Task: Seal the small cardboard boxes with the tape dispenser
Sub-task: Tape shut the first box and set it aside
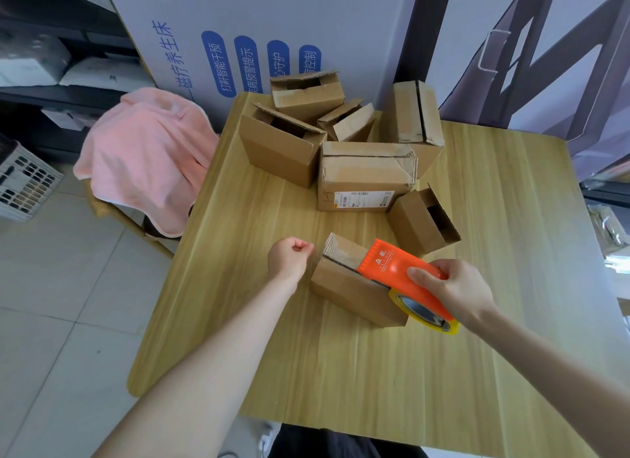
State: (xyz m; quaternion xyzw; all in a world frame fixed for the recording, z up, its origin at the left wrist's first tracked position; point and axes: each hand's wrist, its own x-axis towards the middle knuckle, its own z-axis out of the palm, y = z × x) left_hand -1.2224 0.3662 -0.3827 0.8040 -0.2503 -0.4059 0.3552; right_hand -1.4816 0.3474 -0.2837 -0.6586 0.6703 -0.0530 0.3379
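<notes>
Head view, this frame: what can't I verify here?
All head view.
1. Tape on the near box: the tape dispenser in the right hand covers its top seam.
2. Left hand: fingers curled; whether they pinch a tape end is too small to tell.
3. Label on the middle box: print too small to read.

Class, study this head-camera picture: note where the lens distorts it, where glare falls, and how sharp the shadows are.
Head view: the wide lens bows the edges of the table; pale glare washes its right side; the near box casts only a soft shadow; the shelves at top left look blurred.
</notes>
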